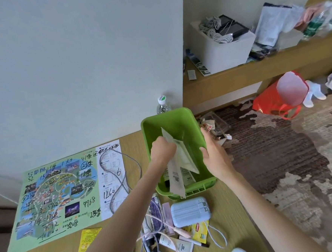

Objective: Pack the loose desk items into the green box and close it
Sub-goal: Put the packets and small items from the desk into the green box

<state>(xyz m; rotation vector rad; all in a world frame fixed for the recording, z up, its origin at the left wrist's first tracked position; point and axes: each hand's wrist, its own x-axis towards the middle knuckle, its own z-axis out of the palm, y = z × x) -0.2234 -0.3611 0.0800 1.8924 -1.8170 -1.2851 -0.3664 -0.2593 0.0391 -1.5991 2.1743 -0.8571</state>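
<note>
The far half of the green box (172, 121) lies open from above, while paper packets (180, 160) stand tilted across its near half and one pokes over the near rim. Just beside that rim a pale blue case (190, 210) and tangled cables (158, 230) crowd the desk (225, 196). A grey cord (123, 178) loops left, over a map sheet (54, 194). A bottle (162, 106) stands behind the box, perhaps touching it.

One head-worn wide-angle view looks steeply down and forward, close over both forearms onto the desk (232, 190) edge.
</note>
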